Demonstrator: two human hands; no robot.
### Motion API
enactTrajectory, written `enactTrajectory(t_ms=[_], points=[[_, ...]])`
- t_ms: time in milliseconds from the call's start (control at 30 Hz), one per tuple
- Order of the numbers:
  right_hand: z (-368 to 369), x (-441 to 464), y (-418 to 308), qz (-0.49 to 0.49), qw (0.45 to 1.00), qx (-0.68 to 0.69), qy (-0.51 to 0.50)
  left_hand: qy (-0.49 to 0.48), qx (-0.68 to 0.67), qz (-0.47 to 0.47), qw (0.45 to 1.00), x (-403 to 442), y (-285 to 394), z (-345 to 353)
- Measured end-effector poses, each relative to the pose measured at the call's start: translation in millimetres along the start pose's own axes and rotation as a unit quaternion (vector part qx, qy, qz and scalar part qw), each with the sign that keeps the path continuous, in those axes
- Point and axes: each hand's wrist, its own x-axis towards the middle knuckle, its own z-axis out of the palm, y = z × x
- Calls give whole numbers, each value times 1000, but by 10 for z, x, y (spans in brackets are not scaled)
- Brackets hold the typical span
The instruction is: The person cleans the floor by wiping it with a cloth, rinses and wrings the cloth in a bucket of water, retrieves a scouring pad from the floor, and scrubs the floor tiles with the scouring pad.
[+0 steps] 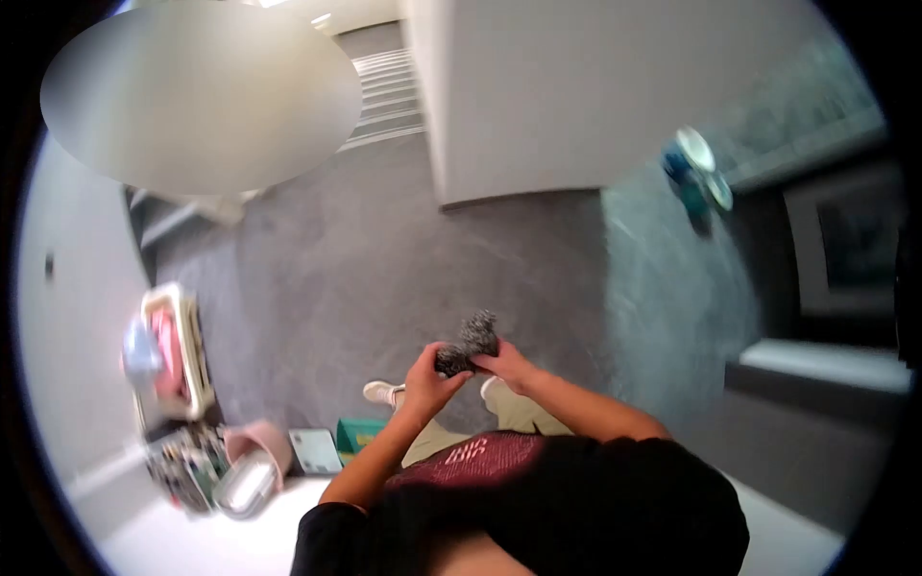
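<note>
A mottled dark-grey, knit-looking bundle (478,331), much like a pair of socks, is held in front of my body above the floor. Its lower left part sits in my left hand (432,382), whose fingers curl round it. From the other side my right hand (507,365) pinches the bundle near its middle. One lump of it sticks up beyond my fingertips. Its exact kind is too blurred to make out. My shoes (382,392) show on the floor below.
At the lower left are a pink bucket (261,442), a clear container (247,483), a white panel (315,451) and a green box (357,437). A white frame (197,360) holds pink cloth. A wall corner (445,197) juts out ahead; blue-white items (693,163) stand right.
</note>
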Motion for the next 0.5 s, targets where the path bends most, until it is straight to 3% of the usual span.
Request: enactTrajectory(t_ms=[67, 133, 200, 233, 300, 367, 467, 500], points=[[-530, -459, -60, -65, 996, 14, 60, -46, -15, 28, 998, 120, 495, 522], [-1075, -713, -283, -120, 987, 8, 106, -130, 77, -10, 988, 285, 741, 1004], [-1672, -1000, -369, -48, 948, 248, 195, -147, 56, 29, 987, 455, 912, 1380], [-2108, -1061, -414, -111, 895, 398, 169, -154, 90, 36, 983, 595, 997, 1553], [-2994, -1141, -559, -126, 721, 645, 217, -169, 94, 34, 980, 840, 1190, 1738], [-3767, -1413, -626, -220, 712, 586, 319, -138, 190, 62, 970, 1058, 1504, 1784], [-4581, -1721, -548, -204, 754, 399, 479, -109, 101, 35, 988, 1523, 1505, 1790], [-4797, -1814, -519, -167, 738, 399, 518, -117, 105, 42, 987, 1697, 1637, 1887]])
